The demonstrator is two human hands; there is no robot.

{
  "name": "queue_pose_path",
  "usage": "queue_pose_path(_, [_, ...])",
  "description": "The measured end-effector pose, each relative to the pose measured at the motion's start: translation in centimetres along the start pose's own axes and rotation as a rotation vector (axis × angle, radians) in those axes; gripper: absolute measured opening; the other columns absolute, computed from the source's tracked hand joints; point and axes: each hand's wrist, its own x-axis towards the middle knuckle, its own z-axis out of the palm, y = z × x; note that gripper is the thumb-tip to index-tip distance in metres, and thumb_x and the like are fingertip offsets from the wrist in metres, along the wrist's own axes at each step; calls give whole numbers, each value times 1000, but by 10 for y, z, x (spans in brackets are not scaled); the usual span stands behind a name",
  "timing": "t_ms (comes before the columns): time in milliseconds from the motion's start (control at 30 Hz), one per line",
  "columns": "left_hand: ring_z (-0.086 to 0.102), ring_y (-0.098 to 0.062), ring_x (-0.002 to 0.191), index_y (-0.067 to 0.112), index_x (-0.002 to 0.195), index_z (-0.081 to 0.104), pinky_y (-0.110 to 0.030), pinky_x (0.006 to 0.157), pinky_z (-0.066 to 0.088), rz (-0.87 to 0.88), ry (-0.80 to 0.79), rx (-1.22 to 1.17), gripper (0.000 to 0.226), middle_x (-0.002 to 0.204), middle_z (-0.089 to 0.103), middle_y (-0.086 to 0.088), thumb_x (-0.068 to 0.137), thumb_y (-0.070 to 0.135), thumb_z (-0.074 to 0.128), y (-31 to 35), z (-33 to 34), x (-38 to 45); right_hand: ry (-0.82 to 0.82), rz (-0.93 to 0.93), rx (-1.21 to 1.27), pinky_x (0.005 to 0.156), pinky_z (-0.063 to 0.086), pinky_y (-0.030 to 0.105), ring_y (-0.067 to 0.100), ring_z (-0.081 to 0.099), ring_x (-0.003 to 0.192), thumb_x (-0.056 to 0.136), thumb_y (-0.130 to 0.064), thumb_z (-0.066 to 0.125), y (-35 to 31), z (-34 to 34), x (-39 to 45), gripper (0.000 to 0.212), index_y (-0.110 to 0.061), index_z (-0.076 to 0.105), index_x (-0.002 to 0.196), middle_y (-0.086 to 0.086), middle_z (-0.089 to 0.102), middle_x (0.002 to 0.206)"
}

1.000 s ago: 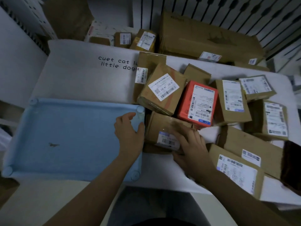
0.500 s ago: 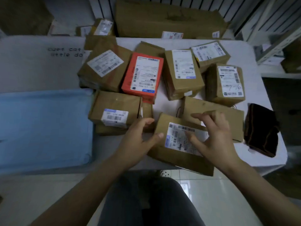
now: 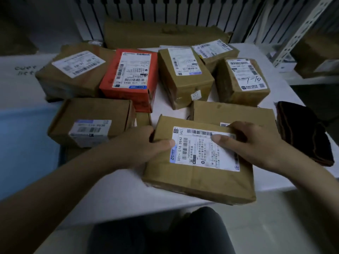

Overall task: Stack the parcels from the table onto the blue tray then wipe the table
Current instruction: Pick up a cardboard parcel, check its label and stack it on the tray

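A flat brown parcel [image 3: 198, 182] with a large white label lies at the table's front edge, overhanging it slightly. My left hand [image 3: 143, 145] grips its left side, thumb on top. My right hand [image 3: 255, 143] holds its right far corner, thumb pressed on the label. Several other parcels fill the white table [image 3: 117, 195]: a red box [image 3: 128, 88], a brown box [image 3: 88, 118] with a small label at the left, and taller brown boxes [image 3: 185, 79] behind. The blue tray [image 3: 23, 143] shows at the left edge, with nothing seen on it.
A dark folded cloth [image 3: 302, 132] lies at the table's right edge. A long brown carton [image 3: 165, 33] stands at the back against a slatted wall. A metal shelf frame [image 3: 302, 28] rises at the right. My dark-clad legs are below the table edge.
My left hand left the tray's corner and my right hand left the small-label box. Both closed on the flat labelled parcel near the front edge. The view swung right.
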Motion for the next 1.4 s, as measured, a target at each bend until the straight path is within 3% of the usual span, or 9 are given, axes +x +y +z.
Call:
queue_pose_path(67, [67,9,87,41,92,68,-18,88,51,35,30,-56,10,88,71,32,88,48,63,-4,6,4,67,-41,-25,60,47,29,11,63,70,76,-74,54,0,4,0,52,-24,63,84,-6,67,77])
queue_pose_path(200, [69,-3,98,39,119,64,-29,92,53,115,126,-137,66,107,72,23,63,73,69,-16,21,0,185,-103,-13,56,40,29,15,59,64,78,-75,50,5,13,-9,59,-17,63,76,-2,62,69])
queue_pose_path(333, [72,1,84,35,115,65,-12,66,56,183,97,-325,31,94,75,22,87,48,62,-13,38,-26,311,-109,112,61,50,35,21,66,75,78,-74,54,5,19,-35,58,-18,69,83,2,70,80])
queue_pose_path(500, [68,-22,110,28,126,63,-43,94,55,276,119,-559,35,115,74,-1,91,28,64,-1,39,-75,390,-201,315,69,61,45,23,71,80,81,-68,60,-4,22,-79,49,-22,71,95,0,74,86])
queue_pose_path(633, [71,-21,95,27,121,66,-37,79,61,389,249,-501,39,111,74,-5,82,22,72,5,17,-120,222,-316,475,85,57,59,39,71,93,75,-67,67,-15,16,-104,50,-24,74,98,6,77,90])
queue_pose_path(733, [73,-18,82,26,121,67,-26,58,58,411,324,-437,51,109,75,-6,71,22,79,1,-2,-149,61,-400,453,65,55,36,31,64,70,71,-68,65,-29,16,-114,52,-25,76,97,7,75,88])
queue_pose_path(833, [73,-20,91,25,123,65,-26,67,57,389,387,-339,63,114,72,-6,64,24,87,-10,-20,-169,-37,-451,419,64,46,29,22,59,72,70,-72,65,-47,28,-115,48,-32,77,95,4,74,88])
queue_pose_path(1000, [71,-19,101,31,123,64,-30,80,56,382,445,-216,71,118,70,-1,56,34,88,-24,-45,-189,-217,-516,500,106,46,43,13,68,108,72,-63,67,-72,53,-101,46,-45,67,115,-12,74,110])
queue_pose_path(1400, [62,-15,112,26,134,55,-38,94,50,431,803,-533,69,120,67,4,74,48,78,-41,-52,-170,-326,-512,970,77,58,26,21,73,100,75,-42,67,-103,84,-78,54,-20,62,123,5,75,113])
